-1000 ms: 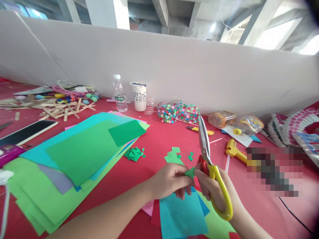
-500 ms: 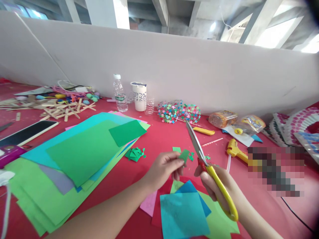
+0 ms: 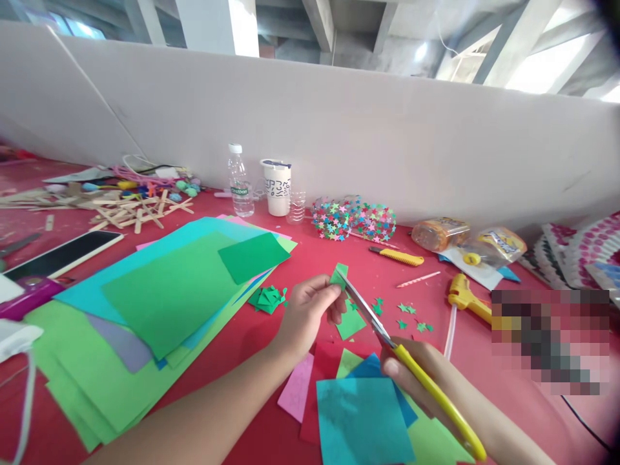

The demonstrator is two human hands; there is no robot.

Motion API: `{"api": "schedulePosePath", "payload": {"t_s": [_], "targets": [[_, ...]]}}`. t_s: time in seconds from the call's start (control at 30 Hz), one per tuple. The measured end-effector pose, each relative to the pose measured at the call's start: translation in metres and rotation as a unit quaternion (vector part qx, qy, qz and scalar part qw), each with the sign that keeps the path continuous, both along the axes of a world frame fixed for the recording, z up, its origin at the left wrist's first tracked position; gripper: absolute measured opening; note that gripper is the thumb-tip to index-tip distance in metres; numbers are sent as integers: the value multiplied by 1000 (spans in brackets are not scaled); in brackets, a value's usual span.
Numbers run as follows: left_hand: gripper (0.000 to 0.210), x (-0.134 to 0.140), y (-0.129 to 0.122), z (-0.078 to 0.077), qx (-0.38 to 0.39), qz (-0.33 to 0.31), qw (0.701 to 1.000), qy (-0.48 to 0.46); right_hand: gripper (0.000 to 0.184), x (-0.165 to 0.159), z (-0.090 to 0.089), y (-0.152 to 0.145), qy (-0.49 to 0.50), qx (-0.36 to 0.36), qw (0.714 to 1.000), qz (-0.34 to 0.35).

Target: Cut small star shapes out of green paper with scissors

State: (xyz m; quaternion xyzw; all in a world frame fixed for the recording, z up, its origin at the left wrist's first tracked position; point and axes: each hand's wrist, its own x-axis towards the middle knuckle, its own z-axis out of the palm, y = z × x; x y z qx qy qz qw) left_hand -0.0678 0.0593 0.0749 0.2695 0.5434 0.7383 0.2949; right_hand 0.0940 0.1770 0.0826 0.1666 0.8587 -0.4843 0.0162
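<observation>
Between thumb and fingers my left hand [image 3: 312, 310] pinches a small piece of green paper [image 3: 339, 274]. My right hand [image 3: 421, 371] grips yellow-handled scissors [image 3: 368, 311], whose blade tips reach the edge of that piece. Whether the blades are pressed together on the paper, I cannot tell. Under my left fingers lies a green paper square [image 3: 350, 321]. Small green paper stars [image 3: 377, 306] are scattered to its right. A pile of green scraps [image 3: 268, 298] sits left of my left hand. Below both hands, a teal paper square [image 3: 363, 420] tops several coloured sheets.
Large green and blue sheets [image 3: 169, 290] cover the left side, beside a phone [image 3: 62, 255]. Behind stand a water bottle [image 3: 240, 184], a paper cup [image 3: 278, 187] and star-covered bottles [image 3: 334, 219]. A utility knife [image 3: 400, 256] and a yellow glue gun [image 3: 465, 297] lie right.
My left hand has turned the green piece upright and shifted slightly left. The scissors have swung left and down, their tips now at the paper. The view has shifted a little.
</observation>
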Motion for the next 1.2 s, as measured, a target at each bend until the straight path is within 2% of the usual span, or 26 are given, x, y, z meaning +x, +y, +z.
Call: {"api": "schedulePosePath", "payload": {"t_s": [0.13, 0.37, 0.67, 0.93, 1.2], "targets": [[21, 0, 0, 1, -8, 2, 1000, 8, 55, 0, 3, -1, -21, -16, 1000, -10], [22, 0, 0, 1, -11, -4, 1000, 4, 54, 0, 0, 1, -33, 5, 999, -2], [22, -1, 1, -1, -9, -2, 1000, -10, 54, -3, -4, -1, -58, -32, 995, -73], [21, -1, 1, -1, -10, -1, 1000, -17, 51, -3, -4, -1, -65, -26, 995, -72], [22, 1, 1, -1, -14, 7, 999, -28, 54, -5, -12, 4, -35, 36, 997, -51]]}}
